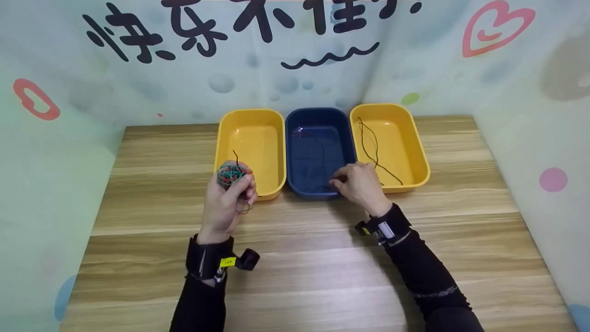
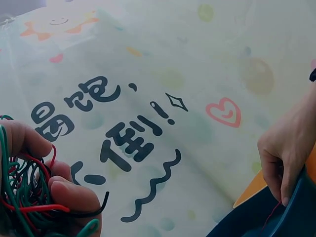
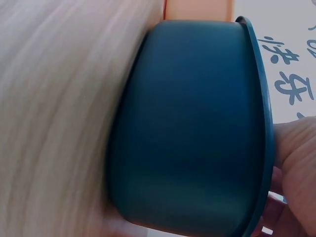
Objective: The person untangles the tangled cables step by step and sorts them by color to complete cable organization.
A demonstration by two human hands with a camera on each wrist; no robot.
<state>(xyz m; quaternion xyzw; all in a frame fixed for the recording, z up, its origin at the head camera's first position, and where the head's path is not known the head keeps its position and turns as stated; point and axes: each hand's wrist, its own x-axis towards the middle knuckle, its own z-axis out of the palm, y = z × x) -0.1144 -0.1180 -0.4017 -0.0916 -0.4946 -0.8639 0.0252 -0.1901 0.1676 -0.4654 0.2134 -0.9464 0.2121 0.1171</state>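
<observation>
My left hand [image 1: 219,207] grips a tangled bundle of wires [image 1: 231,175], green, red and black, over the front of the left yellow bin [image 1: 251,124]. Loose wire ends poke out past the fingers in the left wrist view. Over the front right corner of the blue bin [image 1: 318,184], my right hand [image 1: 364,188] pinches a thin red wire [image 2: 270,217], which trails down into that bin. In the right wrist view the blue bin's outer wall hides the fingertips of that hand.
Black wires [image 1: 377,152] lie in the right yellow bin [image 1: 405,147]. The three bins stand side by side at the back of the wooden table [image 1: 295,276], against a printed backdrop [image 1: 184,87].
</observation>
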